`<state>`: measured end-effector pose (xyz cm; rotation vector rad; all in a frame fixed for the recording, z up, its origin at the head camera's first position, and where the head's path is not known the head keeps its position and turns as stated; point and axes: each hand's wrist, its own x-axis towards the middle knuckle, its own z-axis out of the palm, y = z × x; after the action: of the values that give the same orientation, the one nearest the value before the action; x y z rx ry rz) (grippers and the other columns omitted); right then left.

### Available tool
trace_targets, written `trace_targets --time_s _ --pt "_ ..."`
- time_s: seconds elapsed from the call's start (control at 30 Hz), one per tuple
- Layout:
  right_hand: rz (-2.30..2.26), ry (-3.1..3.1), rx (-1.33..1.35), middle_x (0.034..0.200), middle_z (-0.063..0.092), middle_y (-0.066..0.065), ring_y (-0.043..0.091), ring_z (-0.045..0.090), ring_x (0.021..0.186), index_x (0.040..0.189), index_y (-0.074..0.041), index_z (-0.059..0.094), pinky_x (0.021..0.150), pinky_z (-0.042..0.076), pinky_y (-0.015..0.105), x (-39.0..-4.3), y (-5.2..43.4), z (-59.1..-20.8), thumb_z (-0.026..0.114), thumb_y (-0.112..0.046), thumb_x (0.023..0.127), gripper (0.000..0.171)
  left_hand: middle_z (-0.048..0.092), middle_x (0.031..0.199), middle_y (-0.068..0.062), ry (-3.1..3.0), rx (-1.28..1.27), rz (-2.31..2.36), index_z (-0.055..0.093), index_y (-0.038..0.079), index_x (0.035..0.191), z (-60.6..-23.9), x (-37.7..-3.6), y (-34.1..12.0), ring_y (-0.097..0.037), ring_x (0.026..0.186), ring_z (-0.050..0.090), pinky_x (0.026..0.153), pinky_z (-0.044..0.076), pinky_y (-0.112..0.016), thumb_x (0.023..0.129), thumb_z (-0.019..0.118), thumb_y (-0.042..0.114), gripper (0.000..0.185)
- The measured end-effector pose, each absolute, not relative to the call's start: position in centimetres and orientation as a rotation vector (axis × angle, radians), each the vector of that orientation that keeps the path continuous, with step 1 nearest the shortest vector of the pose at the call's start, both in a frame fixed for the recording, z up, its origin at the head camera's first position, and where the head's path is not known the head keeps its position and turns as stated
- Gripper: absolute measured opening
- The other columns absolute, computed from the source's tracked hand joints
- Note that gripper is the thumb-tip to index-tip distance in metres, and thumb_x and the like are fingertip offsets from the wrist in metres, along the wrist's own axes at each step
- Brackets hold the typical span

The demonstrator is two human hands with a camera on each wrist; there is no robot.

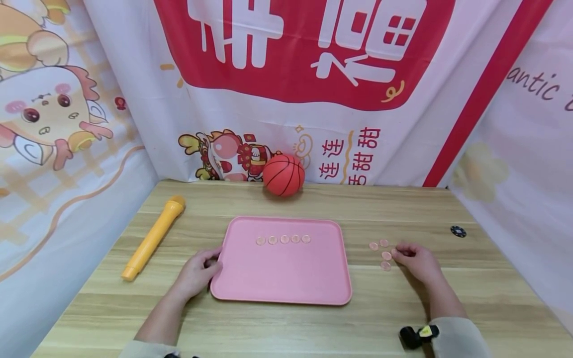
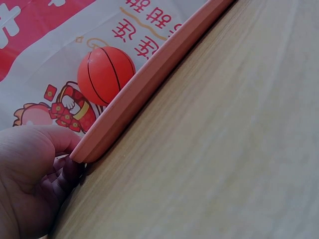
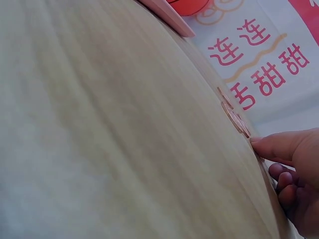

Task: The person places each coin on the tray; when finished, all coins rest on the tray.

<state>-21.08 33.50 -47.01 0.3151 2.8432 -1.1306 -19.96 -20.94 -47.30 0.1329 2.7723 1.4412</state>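
Observation:
A pink tray lies on the wooden table, with a row of several small copper-coloured coins across its upper half. My left hand grips the tray's left edge, thumb and fingers around the rim; in the left wrist view the hand holds a corner of the tray. To the tray's right, my right hand has thumb and forefinger together at a coin. Several loose coins lie just left of those fingertips. In the right wrist view, coins lie flat beside the fingertip.
A yellow toy microphone lies left of the tray. Behind the tray, a small red basketball rests near the printed cloth backdrop. One dark poker chip is on the table at the far right. Cloth walls border the left, back and right.

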Motion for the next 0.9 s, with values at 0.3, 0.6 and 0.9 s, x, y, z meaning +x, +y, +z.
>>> trace_targets --time_s 0.3,0.6,0.9 --pt "-1.144 2.812 0.336 0.114 0.06 0.023 0.035 0.054 0.103 0.118 0.004 0.059 0.09 0.042 0.048 -21.5 33.8 -47.0 0.068 -0.031 0.091 0.046 0.062 0.111 -0.017 2.773 0.135 1.438 0.055 -0.005 0.134 -47.4 -20.0 -21.0 -0.015 0.093 0.055 0.079 0.046 -0.022 0.092 0.065 0.009 0.046" --pt "-1.167 2.917 0.293 0.098 0.062 0.013 0.023 0.055 0.089 0.109 0.001 0.059 0.077 0.04 0.032 -21.2 33.6 -47.2 0.067 -0.029 0.092 0.036 0.062 0.108 -0.016 2.798 0.144 1.419 0.055 -0.005 0.134 -47.5 -20.1 -21.0 -0.013 0.091 0.054 0.08 0.045 -0.022 0.091 0.064 0.008 0.046" --pt "-1.604 2.695 0.312 0.093 0.064 0.0 0.001 0.063 0.076 0.132 0.006 0.052 0.069 0.055 0.02 -21.3 31.9 -46.5 0.058 -0.02 0.099 0.043 0.062 0.107 -0.015 2.798 0.138 1.409 0.055 -0.005 0.134 -47.6 -20.2 -21.0 -0.015 0.092 0.054 0.08 0.045 -0.023 0.091 0.064 0.008 0.046"
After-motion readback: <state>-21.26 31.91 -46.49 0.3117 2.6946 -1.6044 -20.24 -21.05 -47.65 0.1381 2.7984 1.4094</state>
